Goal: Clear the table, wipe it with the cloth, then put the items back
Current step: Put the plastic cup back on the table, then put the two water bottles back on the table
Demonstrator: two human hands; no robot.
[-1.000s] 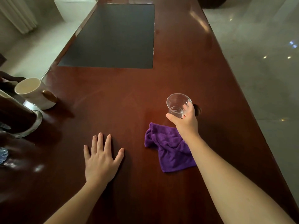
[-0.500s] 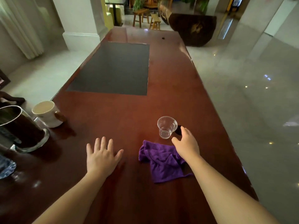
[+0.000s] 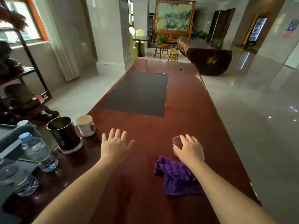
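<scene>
A clear plastic cup (image 3: 176,141) stands on the dark red wooden table (image 3: 186,110), just beyond a crumpled purple cloth (image 3: 178,177). My right hand (image 3: 190,149) is closed around the cup's right side, with the thumb low on it and the fingers over its rim. My left hand (image 3: 115,146) lies flat on the table to the left, fingers spread, holding nothing. A white mug (image 3: 85,125) and a dark metal canister (image 3: 64,135) stand near the table's left edge.
Water bottles (image 3: 37,151) stand at the near left corner beside a grey cart or tray (image 3: 11,143). A dark rectangular mat (image 3: 137,92) lies further up the table. The table's right edge drops to a polished floor (image 3: 250,118).
My right hand lowered the cup onto the table beyond the cloth, came off it for a moment, and now grips it again. The view has tilted upward. My left hand stayed flat.
</scene>
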